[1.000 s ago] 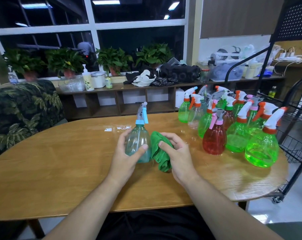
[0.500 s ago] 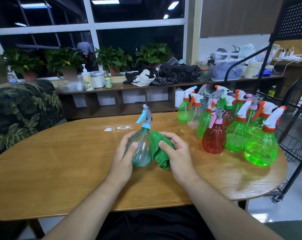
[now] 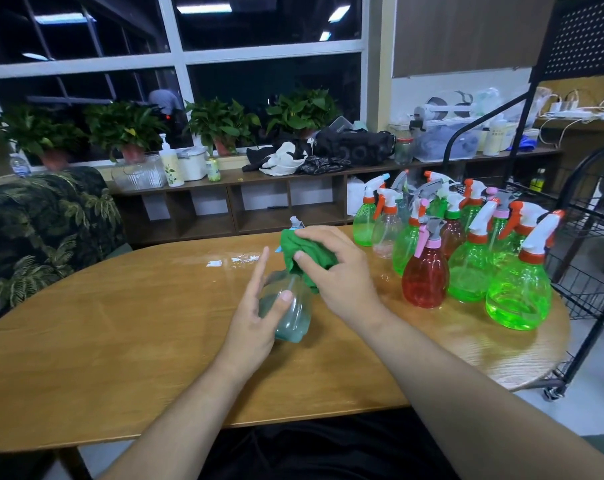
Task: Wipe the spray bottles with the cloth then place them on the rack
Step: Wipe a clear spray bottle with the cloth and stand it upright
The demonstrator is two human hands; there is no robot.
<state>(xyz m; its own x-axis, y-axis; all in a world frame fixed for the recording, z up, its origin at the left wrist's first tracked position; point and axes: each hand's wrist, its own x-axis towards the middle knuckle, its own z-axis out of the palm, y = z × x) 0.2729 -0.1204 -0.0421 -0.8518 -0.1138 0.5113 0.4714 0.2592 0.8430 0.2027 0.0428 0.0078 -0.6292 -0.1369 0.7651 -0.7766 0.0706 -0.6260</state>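
Table: wooden, oval. Rack: black wire, at 3 o'clock beside the table. Spray bottle group: upright, at 2 o'clock. Teal spray bottle: table centre, gripped by left hand, thumb on front. Right hand clutches green cloth over the sprayer head.

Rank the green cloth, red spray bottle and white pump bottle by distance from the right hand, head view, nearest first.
1. green cloth, gripped in the right hand.
2. red spray bottle, on the table to its right.
3. white pump bottle, back-left on the shelf.
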